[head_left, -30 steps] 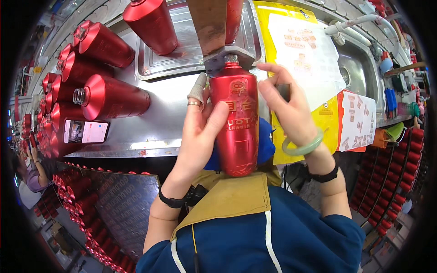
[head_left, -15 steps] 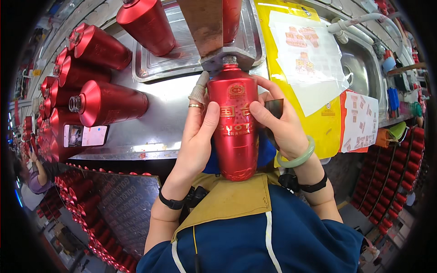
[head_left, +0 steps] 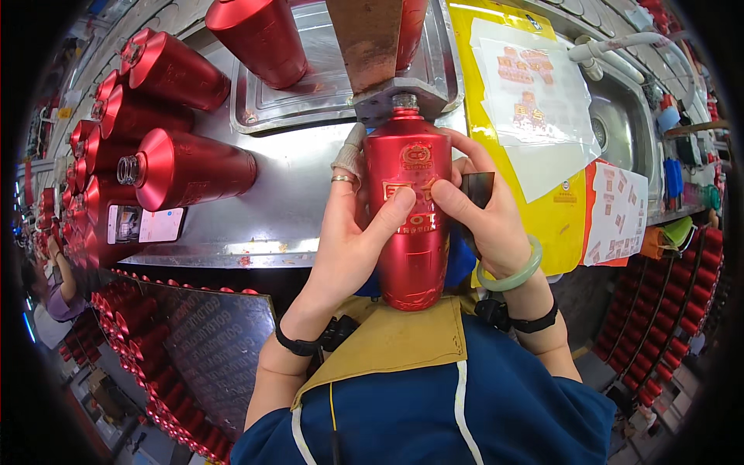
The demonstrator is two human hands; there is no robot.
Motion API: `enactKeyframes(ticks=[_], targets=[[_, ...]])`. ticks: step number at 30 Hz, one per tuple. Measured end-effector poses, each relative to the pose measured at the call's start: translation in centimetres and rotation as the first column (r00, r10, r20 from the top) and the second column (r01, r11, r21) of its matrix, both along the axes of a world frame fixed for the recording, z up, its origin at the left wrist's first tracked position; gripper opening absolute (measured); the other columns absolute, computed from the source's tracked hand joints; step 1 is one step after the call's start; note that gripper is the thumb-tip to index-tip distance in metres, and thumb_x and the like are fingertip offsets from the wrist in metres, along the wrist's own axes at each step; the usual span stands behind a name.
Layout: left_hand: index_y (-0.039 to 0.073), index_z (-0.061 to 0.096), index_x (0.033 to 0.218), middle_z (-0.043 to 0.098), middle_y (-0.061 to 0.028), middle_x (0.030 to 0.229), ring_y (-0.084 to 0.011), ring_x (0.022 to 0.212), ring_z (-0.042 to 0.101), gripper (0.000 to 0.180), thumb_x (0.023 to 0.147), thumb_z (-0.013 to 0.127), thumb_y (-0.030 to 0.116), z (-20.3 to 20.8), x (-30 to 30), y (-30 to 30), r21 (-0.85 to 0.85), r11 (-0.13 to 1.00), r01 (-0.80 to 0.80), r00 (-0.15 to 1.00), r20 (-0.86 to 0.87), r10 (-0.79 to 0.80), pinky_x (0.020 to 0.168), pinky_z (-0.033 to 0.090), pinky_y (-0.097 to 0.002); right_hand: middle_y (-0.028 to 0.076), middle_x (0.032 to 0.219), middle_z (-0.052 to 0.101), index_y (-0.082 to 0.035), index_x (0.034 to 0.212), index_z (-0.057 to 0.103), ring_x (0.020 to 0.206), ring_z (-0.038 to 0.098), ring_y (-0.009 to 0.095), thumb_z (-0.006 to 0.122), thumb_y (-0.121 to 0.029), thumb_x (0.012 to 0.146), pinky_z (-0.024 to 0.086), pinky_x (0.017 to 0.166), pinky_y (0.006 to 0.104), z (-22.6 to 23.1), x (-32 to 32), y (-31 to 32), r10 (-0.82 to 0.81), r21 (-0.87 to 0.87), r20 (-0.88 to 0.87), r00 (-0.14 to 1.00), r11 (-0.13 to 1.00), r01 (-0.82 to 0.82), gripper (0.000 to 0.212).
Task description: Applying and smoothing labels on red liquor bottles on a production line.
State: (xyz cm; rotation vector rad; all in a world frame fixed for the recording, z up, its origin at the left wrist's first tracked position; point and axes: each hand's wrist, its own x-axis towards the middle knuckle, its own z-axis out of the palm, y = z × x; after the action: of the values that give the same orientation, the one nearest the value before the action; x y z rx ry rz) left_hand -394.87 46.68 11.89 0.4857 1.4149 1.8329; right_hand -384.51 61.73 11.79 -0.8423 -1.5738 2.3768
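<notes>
A glossy red bottle [head_left: 412, 267] with gold lettering and an emblem lies between my hands, base toward my body. Its clear threaded neck reaches the foot of an upright metal post [head_left: 366, 46]. My left hand [head_left: 335, 244] grips the bottle's left side, its thumb pressed on the gold lettering. A pale cover sits on one of that hand's fingers. On the other side, my right hand [head_left: 496, 229] wraps the bottle with its thumb on the lettering's right end. A dark flat piece [head_left: 477, 187] is tucked in that hand; its kind is unclear. The fingers behind the bottle are hidden.
Several red bottles [head_left: 194, 170] lie at left beside a phone [head_left: 143, 225]. A metal tray [head_left: 248, 116] holds more bottles behind. At right, printed transfer sheets [head_left: 535, 101] rest on a yellow sheet [head_left: 558, 232], near a sink [head_left: 620, 124]. Racked bottles [head_left: 659, 302] stand below right.
My left thumb has slid up and right across the bottle's lettering, now covering part of it. My right thumb stays pressed at its right end. The whole view has shifted slightly.
</notes>
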Motion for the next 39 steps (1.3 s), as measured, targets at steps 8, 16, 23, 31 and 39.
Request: enactKeyframes(ticks=[8, 16, 23, 31, 39], targets=[[0.000, 0.018, 0.159, 0.040, -0.0143, 0.153, -0.0199, 0.139, 0.043, 0.066, 0.106, 0.054, 0.016, -0.2, 0.1, 0.0, -0.001, 0.999, -0.038, 0.995, 0.093, 0.038, 0.115, 0.037, -0.0367, -0.004, 0.093, 0.047, -0.003, 0.147, 0.045, 0.088, 0.048, 0.005, 0.082, -0.018, 0.088, 0.042, 0.084, 0.0216, 0.2, 0.0, 0.4, -0.015, -0.119, 0.024, 1.000, 0.993, 0.017, 0.071], [0.002, 0.013, 0.160, 0.039, -0.0147, 0.153, -0.0210, 0.139, 0.044, 0.074, 0.103, 0.058, 0.012, 0.0, 0.3, 0.1, 0.030, 0.997, -0.067, 0.980, 0.189, 0.060, 0.114, 0.039, -0.0376, -0.006, 0.091, 0.046, -0.003, 0.146, 0.047, 0.085, 0.045, 0.005, 0.080, -0.019, 0.089, 0.040, 0.081, 0.0207, 0.2, 0.0, 0.8, -0.083, -0.336, 0.016, 0.996, 0.938, 0.083, 0.067], [0.006, 0.009, 0.161, 0.038, -0.0151, 0.152, -0.0257, 0.138, 0.047, 0.099, 0.086, 0.074, -0.003, 0.2, 0.8, -0.2, -0.015, 1.000, 0.007, 1.000, 0.028, -0.006, 0.114, 0.042, -0.0422, -0.004, 0.092, 0.046, -0.001, 0.147, 0.045, 0.087, 0.047, 0.006, 0.082, -0.020, 0.088, 0.040, 0.083, 0.0212, 0.1, -0.2, 0.6, 0.012, -0.065, -0.007, 1.000, 0.998, -0.013, 0.072], [0.004, 0.008, 0.161, 0.039, -0.0164, 0.152, -0.0244, 0.137, 0.047, 0.095, 0.090, 0.072, 0.001, 0.6, 0.6, -0.2, 0.015, 1.000, 0.025, 0.999, 0.027, -0.025, 0.113, 0.042, -0.0410, -0.005, 0.090, 0.052, -0.001, 0.145, 0.047, 0.081, 0.048, 0.004, 0.079, -0.023, 0.091, 0.041, 0.078, 0.0201, 0.1, -0.2, 1.1, 0.015, -0.015, -0.036, 0.999, 1.000, -0.016, 0.067], [0.003, 0.014, 0.161, 0.037, -0.0138, 0.156, -0.0201, 0.140, 0.042, 0.064, 0.109, 0.047, 0.016, 0.1, 0.5, 0.1, -0.036, 0.998, -0.058, 0.990, 0.127, 0.062, 0.116, 0.036, -0.0354, -0.005, 0.089, 0.055, -0.001, 0.145, 0.048, 0.078, 0.050, 0.003, 0.075, -0.022, 0.095, 0.041, 0.072, 0.0201, 0.2, -0.2, 0.8, 0.004, -0.047, -0.020, 1.000, 0.999, -0.005, 0.060]])
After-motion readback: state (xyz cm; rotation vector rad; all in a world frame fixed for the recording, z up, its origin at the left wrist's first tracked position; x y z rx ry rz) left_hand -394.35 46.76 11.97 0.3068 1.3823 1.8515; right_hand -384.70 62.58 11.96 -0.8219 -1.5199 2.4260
